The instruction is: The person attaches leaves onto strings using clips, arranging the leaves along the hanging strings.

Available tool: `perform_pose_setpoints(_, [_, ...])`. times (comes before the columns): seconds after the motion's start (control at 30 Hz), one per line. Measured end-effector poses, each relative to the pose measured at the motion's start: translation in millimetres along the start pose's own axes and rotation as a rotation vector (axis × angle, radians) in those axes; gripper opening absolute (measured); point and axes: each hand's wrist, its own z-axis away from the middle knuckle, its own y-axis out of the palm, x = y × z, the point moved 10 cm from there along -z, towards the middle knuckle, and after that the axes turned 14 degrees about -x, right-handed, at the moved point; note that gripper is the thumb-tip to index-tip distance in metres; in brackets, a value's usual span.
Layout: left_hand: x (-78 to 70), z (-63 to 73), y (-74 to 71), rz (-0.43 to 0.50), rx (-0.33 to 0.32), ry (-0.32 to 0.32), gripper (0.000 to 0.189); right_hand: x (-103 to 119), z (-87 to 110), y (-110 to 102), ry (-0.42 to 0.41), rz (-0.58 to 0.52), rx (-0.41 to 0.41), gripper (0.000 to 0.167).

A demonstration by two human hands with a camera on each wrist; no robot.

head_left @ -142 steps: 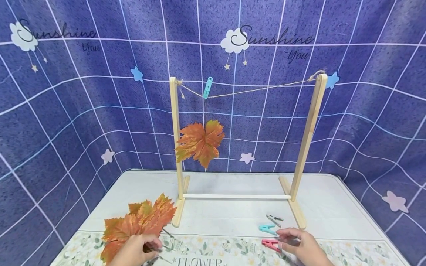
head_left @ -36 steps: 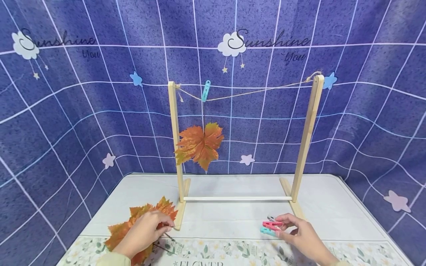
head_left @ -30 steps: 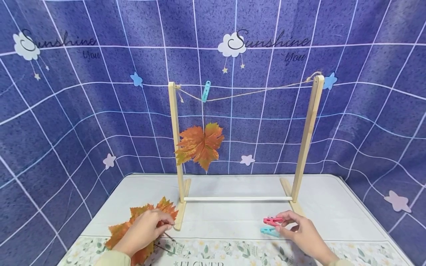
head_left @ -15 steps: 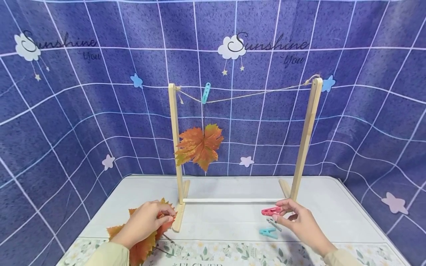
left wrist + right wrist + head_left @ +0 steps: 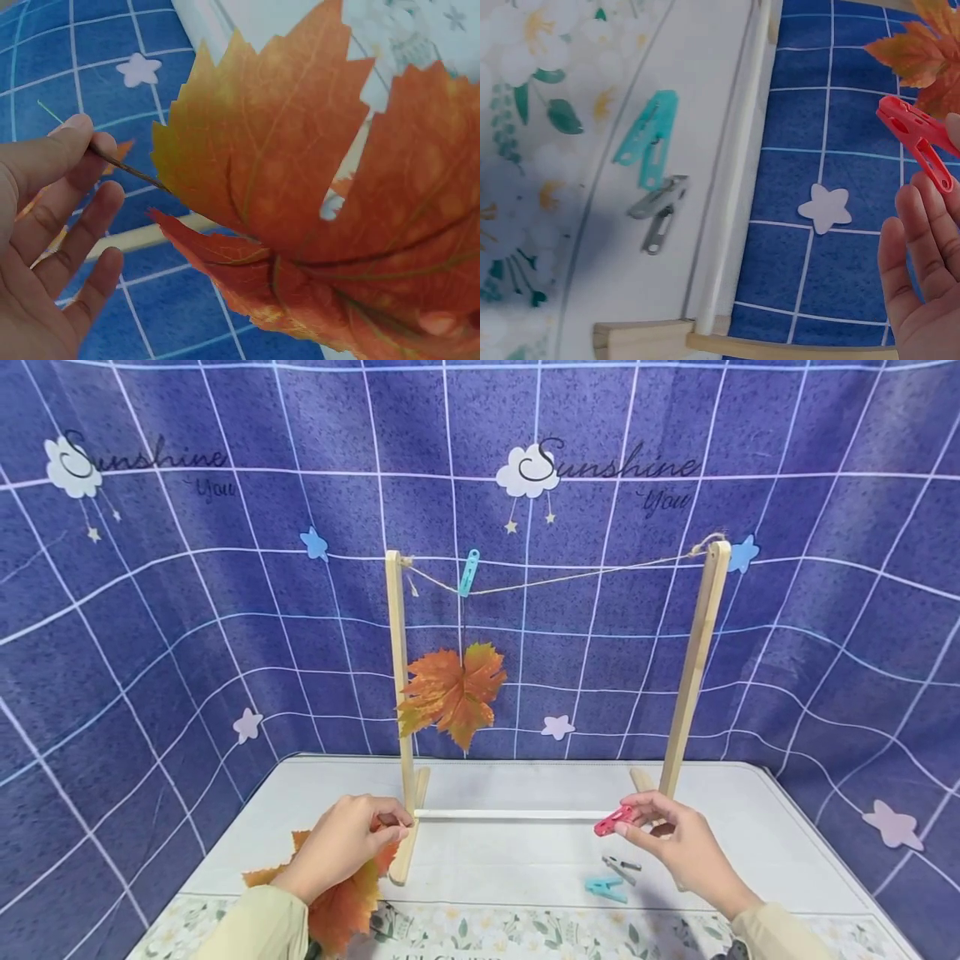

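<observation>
My left hand (image 5: 352, 839) pinches the thin brown stem (image 5: 127, 169) of an orange artificial leaf (image 5: 262, 150) between thumb and index finger. The leaf, yellow at one edge, hangs below the hand. In my right hand (image 5: 682, 843), thumb and fingers grip a red clothespin (image 5: 613, 820) above the table. Another orange leaf (image 5: 453, 693) hangs from a twine line (image 5: 577, 578), held by a teal clothespin (image 5: 468, 572). On the table below my right hand lie a second teal clothespin (image 5: 604, 888) and a grey clothespin (image 5: 660, 214).
The twine spans a wooden frame with a left post (image 5: 399, 677), a right post (image 5: 693, 677) and a white lower bar (image 5: 510, 814). More orange leaf (image 5: 262, 877) shows behind my left forearm. A blue grid curtain (image 5: 585, 693) stands behind the white table (image 5: 517, 860).
My right hand has picked up the red clothespin and raised it off the table. My left hand has taken a leaf by its stem and lifted it slightly up and rightward.
</observation>
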Motion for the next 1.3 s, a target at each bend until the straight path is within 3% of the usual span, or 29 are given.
perform_pose_setpoints(0.23, [-21.9,-10.5,-5.2,0.023,-0.030,0.013,0.008,16,-16.0,-7,-0.046,0.012,-0.022,0.032])
perform_pose_setpoints(0.4, [-34.9,-16.1,-4.6,0.087,-0.045,0.016,0.008,23,-22.9,-7,-0.028,0.009,-0.005,0.032])
perform_pose_setpoints(0.67, [-42.8,-28.0,-8.1,0.223,-0.090,-0.068,0.002,35,-32.4,-7,-0.050,-0.014,-0.002,0.028])
perform_pose_setpoints(0.93, [-48.0,-39.9,-16.3,0.266,-0.151,-0.164,0.004,50,-42.7,-10,-0.087,-0.018,0.006,0.030])
perform_pose_setpoints(1.07, [-52.3,-44.6,-18.7,0.289,-0.177,-0.180,0.005,59,-49.4,-12,-0.113,-0.027,-0.012,0.030])
perform_pose_setpoints(1.3, [-61.6,-54.6,-23.2,0.304,-0.232,-0.148,0.007,72,-55.0,-10,-0.136,-0.037,0.004,0.028])
